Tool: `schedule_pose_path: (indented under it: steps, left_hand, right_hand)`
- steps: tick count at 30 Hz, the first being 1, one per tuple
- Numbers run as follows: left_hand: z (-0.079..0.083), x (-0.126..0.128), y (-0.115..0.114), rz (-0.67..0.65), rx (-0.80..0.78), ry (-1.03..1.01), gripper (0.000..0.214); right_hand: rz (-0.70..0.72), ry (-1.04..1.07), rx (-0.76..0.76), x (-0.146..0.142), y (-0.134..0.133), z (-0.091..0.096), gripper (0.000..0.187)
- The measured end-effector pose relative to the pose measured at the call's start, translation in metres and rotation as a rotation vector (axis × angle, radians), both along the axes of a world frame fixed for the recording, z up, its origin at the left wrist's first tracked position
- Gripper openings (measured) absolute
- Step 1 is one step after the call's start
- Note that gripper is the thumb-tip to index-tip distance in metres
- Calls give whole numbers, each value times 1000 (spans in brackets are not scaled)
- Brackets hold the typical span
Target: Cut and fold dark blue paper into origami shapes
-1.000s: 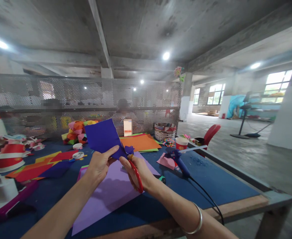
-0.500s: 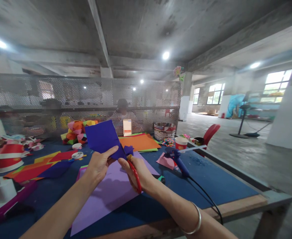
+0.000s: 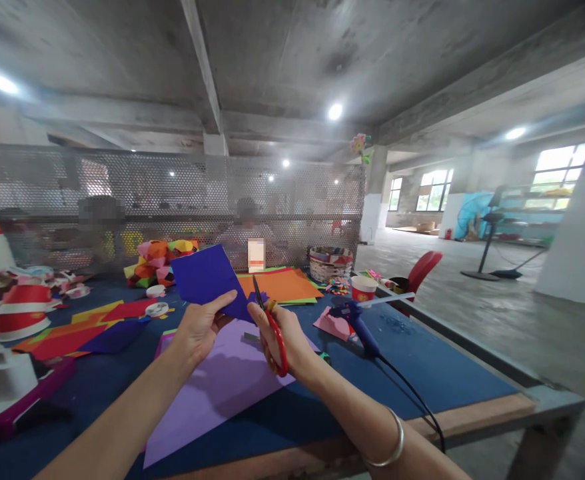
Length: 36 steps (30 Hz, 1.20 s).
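Note:
My left hand (image 3: 200, 327) pinches the lower edge of a dark blue paper sheet (image 3: 207, 275) and holds it upright above the table. My right hand (image 3: 282, 337) grips red-handled scissors (image 3: 271, 325), blades pointing up beside the sheet's right edge. Under both hands a large light purple sheet (image 3: 222, 383) lies flat on the blue table cover (image 3: 447, 373).
A blue glue gun (image 3: 357, 320) with a black cord lies to the right, by a pink paper piece (image 3: 330, 323) and a red paper cup (image 3: 363, 289). Orange sheets (image 3: 282, 285), a woven basket (image 3: 330, 262), paper scraps (image 3: 92, 327) and red-white cups (image 3: 20, 310) surround them. A mesh screen (image 3: 172, 200) backs the table.
The scissors have lifted from the sheet's lower corner; their blades now point up beside its right edge. My left hand keeps holding the blue sheet.

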State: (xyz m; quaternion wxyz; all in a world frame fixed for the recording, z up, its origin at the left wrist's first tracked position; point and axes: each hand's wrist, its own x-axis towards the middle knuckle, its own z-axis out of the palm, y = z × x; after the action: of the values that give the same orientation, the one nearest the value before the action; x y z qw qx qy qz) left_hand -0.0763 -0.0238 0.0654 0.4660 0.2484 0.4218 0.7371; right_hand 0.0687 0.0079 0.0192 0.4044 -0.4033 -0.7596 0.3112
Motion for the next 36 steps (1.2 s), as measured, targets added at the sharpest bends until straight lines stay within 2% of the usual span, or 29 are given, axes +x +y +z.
schedule_pose_path:
  steps: [4, 7, 9, 12, 14, 16, 19, 21, 22, 24, 27, 29, 31, 32, 34, 36]
  left_hand:
    - [-2, -5, 4, -7, -21, 21, 8]
    - [-3, -11, 8, -13, -36, 42, 26]
    - [-3, -13, 9, -4, -35, 42, 30]
    - [-1, -14, 11, 19, -33, 24, 15]
    - [-1, -15, 11, 28, -27, 6, 7]
    - [0, -15, 11, 34, -19, -10, 14]
    - [1, -18, 11, 44, -10, -24, 7]
    - [4, -21, 11, 57, -6, -32, 12]
    - [6, -23, 11, 65, -4, -36, 15]
    - [10, -26, 11, 84, 0, -50, 17]
    - [15, -28, 10, 102, 19, -80, 11]
    - [16, -28, 9, 97, 30, -99, 20]
    - [16, -26, 8, 86, 34, -112, 24]
    - [16, -25, 7, 83, 34, -115, 24]
    - [16, -25, 7, 77, 33, -116, 24]
    - [15, -25, 7, 70, 30, -109, 21]
  right_hand:
    - [-98, -41, 36, 4, 1, 9, 50]
    - [-204, -130, 63, 15, 4, 21, 44]
    - [-272, -222, 69, 26, 8, 29, 36]
    - [-370, -381, 75, 45, 15, 37, 25]
    - [-414, -463, 85, 55, 16, 41, 29]
    - [-429, -510, 102, 61, 11, 44, 37]
    - [-378, -546, 127, 65, -14, 45, 43]
    - [-263, -560, 131, 66, -42, 40, 40]
    - [-175, -558, 125, 67, -58, 34, 41]
    - [126, -502, 101, 68, -90, 17, 51]
    - [448, -669, 184, 74, -126, -7, 31]
    - [474, -778, 206, 80, -139, -10, 22]
    - [417, -790, 215, 87, -141, -1, 26]
    - [350, -785, 217, 90, -139, 8, 34]
    - [244, -759, 187, 94, -128, 25, 29]
    - [140, -724, 190, 95, -108, 39, 36]
